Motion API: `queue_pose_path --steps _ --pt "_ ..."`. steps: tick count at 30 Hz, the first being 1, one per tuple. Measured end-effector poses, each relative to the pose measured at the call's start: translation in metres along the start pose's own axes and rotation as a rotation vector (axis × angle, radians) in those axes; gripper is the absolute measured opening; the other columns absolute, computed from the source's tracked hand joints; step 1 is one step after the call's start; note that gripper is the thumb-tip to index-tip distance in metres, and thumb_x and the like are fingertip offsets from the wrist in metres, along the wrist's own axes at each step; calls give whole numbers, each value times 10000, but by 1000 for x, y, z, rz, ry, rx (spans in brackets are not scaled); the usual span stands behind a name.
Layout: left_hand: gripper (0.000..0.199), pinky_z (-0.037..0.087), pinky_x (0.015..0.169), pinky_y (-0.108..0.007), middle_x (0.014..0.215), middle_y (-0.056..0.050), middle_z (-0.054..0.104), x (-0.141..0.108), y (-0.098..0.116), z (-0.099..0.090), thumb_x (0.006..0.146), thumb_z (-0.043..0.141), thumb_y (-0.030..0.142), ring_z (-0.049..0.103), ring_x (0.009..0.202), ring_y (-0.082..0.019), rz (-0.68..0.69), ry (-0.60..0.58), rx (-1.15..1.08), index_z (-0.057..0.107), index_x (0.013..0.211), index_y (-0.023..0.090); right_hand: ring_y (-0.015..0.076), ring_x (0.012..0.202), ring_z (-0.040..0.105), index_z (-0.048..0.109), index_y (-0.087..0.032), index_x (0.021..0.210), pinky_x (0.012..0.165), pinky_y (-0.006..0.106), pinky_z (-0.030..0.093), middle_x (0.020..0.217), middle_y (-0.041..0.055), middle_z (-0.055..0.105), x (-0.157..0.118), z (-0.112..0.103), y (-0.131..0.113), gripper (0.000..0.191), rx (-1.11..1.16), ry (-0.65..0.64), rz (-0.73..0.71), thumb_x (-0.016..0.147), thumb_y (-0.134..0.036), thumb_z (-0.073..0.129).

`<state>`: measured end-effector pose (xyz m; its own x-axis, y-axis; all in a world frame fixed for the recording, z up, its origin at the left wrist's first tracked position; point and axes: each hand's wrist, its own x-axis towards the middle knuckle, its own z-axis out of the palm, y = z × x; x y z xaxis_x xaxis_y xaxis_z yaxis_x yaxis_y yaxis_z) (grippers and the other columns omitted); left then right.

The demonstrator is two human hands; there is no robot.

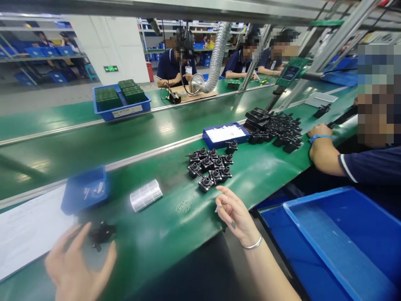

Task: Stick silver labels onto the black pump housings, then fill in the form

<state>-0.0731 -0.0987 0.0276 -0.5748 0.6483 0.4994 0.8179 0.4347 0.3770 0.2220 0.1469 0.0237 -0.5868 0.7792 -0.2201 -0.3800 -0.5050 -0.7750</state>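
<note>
My left hand [79, 263], blurred by motion, has its thumb and fingers spread around a black plastic part [102, 234] on the green bench. A gap shows between the thumb and that part; whether a fingertip touches it I cannot tell. My right hand [234, 215] is held over the bench's front edge with its fingers curled in a pinch. A small pale piece [218, 208] shows at its fingertips. Just beyond it stands a group of similar black parts [206, 163] with round necks. A curved silvery label sheet [146, 195] lies between my hands.
A small blue bin [86, 190] and white paper [31, 228] lie at left. Behind the black parts is a blue box of white slips [226, 134], beside a larger black pile [282, 129]. Blue crates [332, 242] and a co-worker's arm [326, 154] are at right.
</note>
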Motion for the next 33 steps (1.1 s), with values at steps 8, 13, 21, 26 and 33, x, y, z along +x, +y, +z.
queue_pose_path --steps 8,13,21,26,33 --pt "446 353 1048 -603 1307 -168 484 10 55 35 804 637 259 447 1271 -396 365 -69 21 540 1237 217 -4 318 319 562 -190 1071 330 136 212 680 -42 599 -10 -15 -7 241 79 3 -23 854 -241 654" --pt "653 418 1035 -507 1342 -159 457 21 124 103 818 658 328 492 1244 -306 346 -436 -438 334 1375 222 -6 317 294 551 -197 1080 316 137 194 723 -37 627 -13 -18 -7 290 122 -4 -33 823 -242 678" --pt "598 449 948 -445 1096 -93 568 48 207 189 730 744 368 591 1071 -262 -54 -416 -841 370 1171 215 -3 326 296 558 -192 1085 326 146 180 754 -24 639 -19 -13 -8 288 121 -61 -14 831 -261 675" --pt "437 466 912 -384 973 -38 609 45 192 160 715 760 339 613 947 -211 -220 -540 -1055 479 1022 209 -9 336 264 572 -203 1078 319 134 193 753 -35 612 -21 -9 -7 286 104 -43 14 820 -245 690" --pt "614 466 918 -334 1169 -89 624 31 140 89 808 719 272 629 1065 -219 -585 -821 -1614 429 1347 235 -6 360 280 561 -214 1104 334 156 193 840 -10 617 -13 14 -2 305 79 -122 105 828 -230 690"
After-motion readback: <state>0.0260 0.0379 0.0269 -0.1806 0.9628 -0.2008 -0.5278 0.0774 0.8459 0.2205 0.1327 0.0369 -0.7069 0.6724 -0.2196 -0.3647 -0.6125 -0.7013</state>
